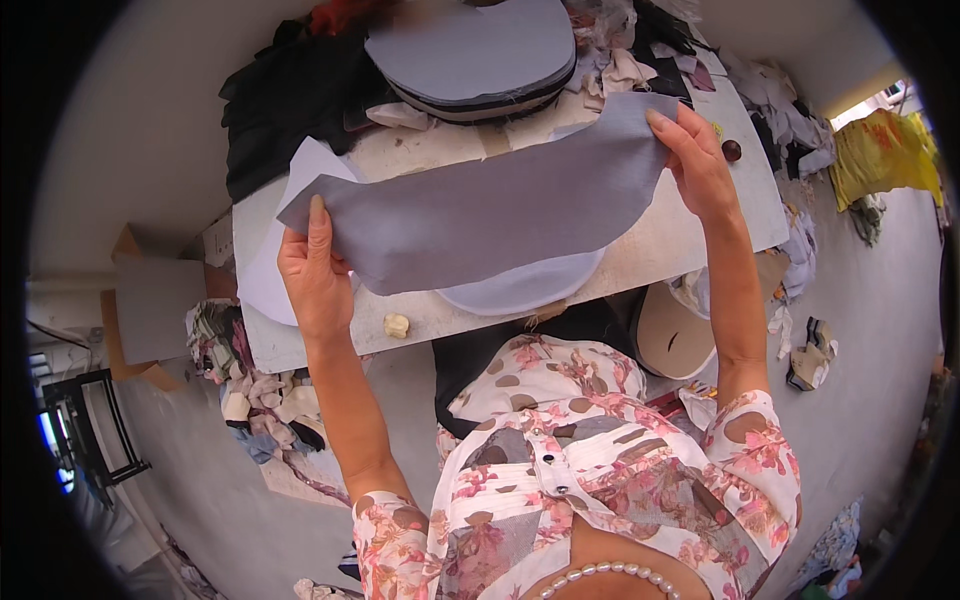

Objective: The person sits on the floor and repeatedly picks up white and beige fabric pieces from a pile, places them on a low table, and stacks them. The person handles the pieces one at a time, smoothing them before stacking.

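Stretched between my two hands is a grey-blue cut fabric piece [490,220], held up above the white table. My left hand [318,270] pinches its left end, thumb on top. At the upper right corner, my right hand [695,150] grips the other end between thumb and fingers. Beneath it, partly hidden, lie a pale rounded fabric piece [535,287] near the front edge and a white piece [268,270] on the left. Beyond it sits a thick stack of grey rounded fabric pieces [480,55] with dark layers below.
The white table [700,235] carries black cloth [290,110] at the far left and scraps [625,70] at the far right. A small cream lump [397,325] lies near its front edge. Fabric scraps [270,400] heap at the left, with a cardboard box [150,310] beyond. Yellow cloth [880,155] hangs at right.
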Available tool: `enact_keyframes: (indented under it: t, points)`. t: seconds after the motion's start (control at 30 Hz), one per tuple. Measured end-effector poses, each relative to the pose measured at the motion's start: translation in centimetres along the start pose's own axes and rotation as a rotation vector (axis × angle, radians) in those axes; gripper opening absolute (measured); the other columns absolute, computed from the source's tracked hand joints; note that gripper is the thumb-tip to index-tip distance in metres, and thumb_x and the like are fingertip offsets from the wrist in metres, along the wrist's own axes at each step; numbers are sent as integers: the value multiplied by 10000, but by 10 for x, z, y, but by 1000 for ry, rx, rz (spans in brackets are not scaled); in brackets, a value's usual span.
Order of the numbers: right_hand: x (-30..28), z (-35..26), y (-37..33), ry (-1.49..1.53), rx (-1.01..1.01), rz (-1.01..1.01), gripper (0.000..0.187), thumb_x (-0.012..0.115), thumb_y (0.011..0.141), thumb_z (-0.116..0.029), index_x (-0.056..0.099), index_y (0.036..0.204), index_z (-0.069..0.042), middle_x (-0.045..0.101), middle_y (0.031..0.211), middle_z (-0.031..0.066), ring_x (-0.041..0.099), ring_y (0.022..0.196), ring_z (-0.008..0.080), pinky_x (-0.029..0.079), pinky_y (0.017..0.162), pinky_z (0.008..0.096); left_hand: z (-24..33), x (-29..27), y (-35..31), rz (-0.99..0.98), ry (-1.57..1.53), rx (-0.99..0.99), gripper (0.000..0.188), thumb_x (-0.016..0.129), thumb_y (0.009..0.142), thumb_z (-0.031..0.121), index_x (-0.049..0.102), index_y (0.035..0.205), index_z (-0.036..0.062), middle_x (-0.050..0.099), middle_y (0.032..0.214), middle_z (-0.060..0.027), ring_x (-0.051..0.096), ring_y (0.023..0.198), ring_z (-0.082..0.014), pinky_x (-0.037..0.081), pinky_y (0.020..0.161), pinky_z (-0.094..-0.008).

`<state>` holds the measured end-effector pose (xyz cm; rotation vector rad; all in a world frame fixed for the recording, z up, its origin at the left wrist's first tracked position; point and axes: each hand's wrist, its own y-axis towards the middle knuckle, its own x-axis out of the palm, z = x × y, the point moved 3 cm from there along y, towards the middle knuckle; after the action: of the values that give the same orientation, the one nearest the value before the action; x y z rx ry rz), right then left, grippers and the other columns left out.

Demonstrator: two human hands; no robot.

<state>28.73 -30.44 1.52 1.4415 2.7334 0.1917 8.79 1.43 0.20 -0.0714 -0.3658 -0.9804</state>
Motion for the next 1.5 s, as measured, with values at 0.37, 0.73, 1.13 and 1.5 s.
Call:
enact_keyframes:
  t: [0.37,0.73,1.13,1.5]
  points:
    - [-5,42,0,-120,194,-2,257,533,951,-300,584,968,-48,585,758,-26,556,651,46,453,524,212,-58,-21,3,80,96,-311,224,638,924,263,610,1009,58,629,814,32,518,573,-20,387,435,-169]
    - [-3,105,28,-655,121,72,317,599,931,-266,436,762,-55,506,571,2,486,454,74,384,408,243,-100,-22,38,177,968,-25,355,692,872,252,505,689,11,440,525,28,328,495,-68,290,438,-258]
    - [11,102,27,-1100,14,183,314,625,875,-316,549,1052,-68,652,824,151,638,765,332,495,668,409,-83,-1,32,178,1254,-40,336,717,838,262,603,1025,7,536,647,-40,479,583,-117,408,548,-271]
    - [59,101,-4,-1359,-195,-206,653,521,894,-466,350,1452,-171,189,1537,161,108,1434,355,55,1146,544,-96,16,12,-685,1661,200,857,593,798,601,321,1465,137,115,1558,-172,82,1437,-376,89,1122,-583]
